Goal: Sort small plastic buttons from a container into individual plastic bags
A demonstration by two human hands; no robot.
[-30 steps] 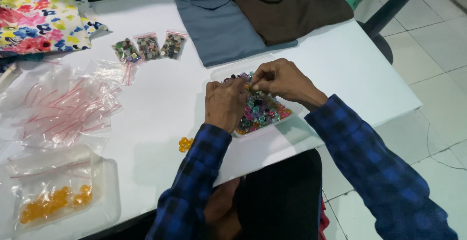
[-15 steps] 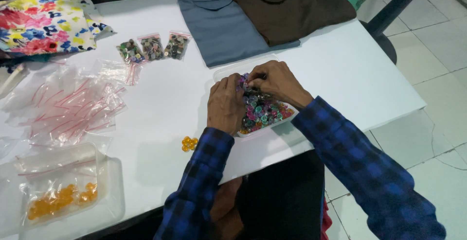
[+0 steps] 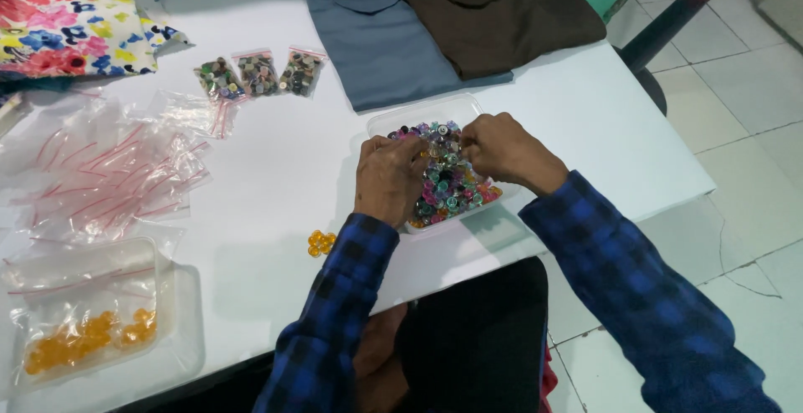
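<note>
A clear plastic tray [image 3: 400, 118] full of small multicoloured beads [image 3: 447, 183] lies on the white table in front of me. My left hand [image 3: 389, 180] rests knuckles-up on the tray's left side, its fingertips down among the beads. My right hand [image 3: 502, 149] is over the tray's far right part, with its curled fingers touching the beads. The fingertips of both hands are hidden, so I cannot tell whether either holds a bead. A small heap of orange beads [image 3: 320, 242] lies on the table just left of my left forearm.
Three small filled zip bags [image 3: 258, 72] lie at the back, and a heap of empty zip bags [image 3: 109, 170] at the left. At the front left is a tray with bagged orange beads [image 3: 84, 339]. Floral cloth [image 3: 75, 24], blue-grey trousers [image 3: 376, 36] and brown trousers [image 3: 493, 11] lie along the far edge.
Both hands stay over the bead tray, and their fingers have shifted slightly among the beads. The view has tilted a little.
</note>
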